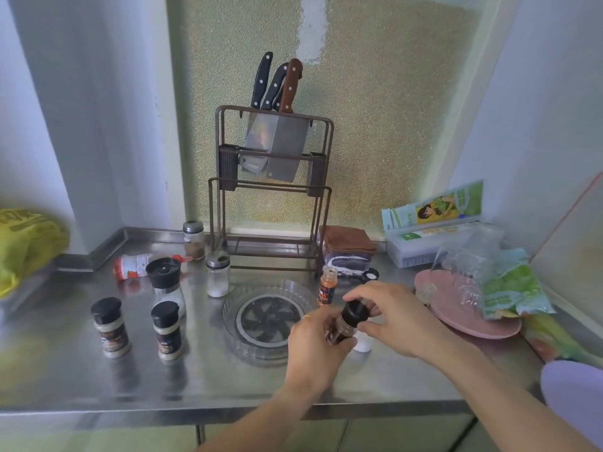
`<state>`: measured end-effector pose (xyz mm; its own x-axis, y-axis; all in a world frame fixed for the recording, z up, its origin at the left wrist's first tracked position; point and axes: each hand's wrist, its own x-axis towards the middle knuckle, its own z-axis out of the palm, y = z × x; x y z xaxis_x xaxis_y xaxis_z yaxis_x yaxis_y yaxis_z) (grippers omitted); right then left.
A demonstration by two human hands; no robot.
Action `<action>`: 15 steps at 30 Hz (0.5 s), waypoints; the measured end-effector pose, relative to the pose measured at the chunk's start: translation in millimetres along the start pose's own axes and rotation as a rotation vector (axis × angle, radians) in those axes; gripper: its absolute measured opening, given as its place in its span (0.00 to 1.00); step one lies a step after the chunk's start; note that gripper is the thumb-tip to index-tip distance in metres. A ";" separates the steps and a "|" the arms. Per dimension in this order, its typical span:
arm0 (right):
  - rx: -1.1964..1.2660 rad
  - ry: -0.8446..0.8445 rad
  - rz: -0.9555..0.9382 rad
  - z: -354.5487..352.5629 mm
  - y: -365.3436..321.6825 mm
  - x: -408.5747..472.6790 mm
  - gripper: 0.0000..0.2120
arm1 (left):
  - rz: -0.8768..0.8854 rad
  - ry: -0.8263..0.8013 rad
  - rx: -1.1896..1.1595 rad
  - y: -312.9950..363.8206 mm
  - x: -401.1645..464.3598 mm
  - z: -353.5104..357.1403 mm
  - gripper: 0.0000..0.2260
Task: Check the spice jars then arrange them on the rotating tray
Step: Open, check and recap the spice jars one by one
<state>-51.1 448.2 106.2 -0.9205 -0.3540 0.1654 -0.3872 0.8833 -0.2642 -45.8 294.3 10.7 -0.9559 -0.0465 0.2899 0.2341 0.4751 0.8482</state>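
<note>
Lower centre-right of frame: both forearms enter from bottom edge. Left hand [315, 340] wrapped round body of dark spice jar [346, 322], jar held tilted, cap end pointing up-right, lifted off steel counter [202, 383]. Right hand [390, 316] curled over jar's black cap [355, 312], thumb below, fingers arched on top; grasping cap. Small white object [363, 344] just below/behind jar, mostly hidden, can't ID.

Just left of hands, centre frame: clear rotating tray [233, 301], round, dark patterned hub in middle; nothing sitting in it.

Lower left: two black-capped jars upright on counter – left one [111, 327], right one [167, 331], near each other, apart from tray.

Mid-left, behind those: glass grinder w/ black top [164, 285], upright. Right of it, small glass shaker w/ metal lid [218, 275], white contents low in it. Just upper right of tray: orange-contents bottle [327, 288], upright, no cap visible; a black cap-like piece [371, 275] lies beyond it.

Right: pink plate [456, 318] carrying crumpled clear plastic and a green packet [512, 295].

Further back left: red/white bottle [137, 265] lying on its side. Behind it, metal-lidded jar w/ brown contents [193, 239] beside foot of brown wire knife rack [270, 203]. Rack holds cleavers + three knife handles. Folded cloths [347, 246] right of rack; boxed wrap rolls [430, 223] upper right. Yellow bag [29, 243] at left edge.
</note>
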 end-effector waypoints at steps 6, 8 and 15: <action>-0.025 -0.003 -0.036 -15.6 -23.6 -3.7 0.18 | 0.126 0.046 -0.002 0.6 -7.4 -24.8 0.16; -0.103 0.011 0.005 -16.9 -33.6 -3.5 0.14 | 0.150 0.050 0.009 -1.5 -9.7 -31.8 0.15; -0.073 -0.129 -0.012 -17.5 -54.8 1.6 0.14 | 0.151 0.027 -0.026 -6.4 -17.0 -56.8 0.16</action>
<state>-30.4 404.6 137.6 -0.9168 -0.3969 0.0438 -0.3976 0.8972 -0.1924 -20.9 242.2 25.5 -0.9045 -0.0005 0.4264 0.3793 0.4561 0.8051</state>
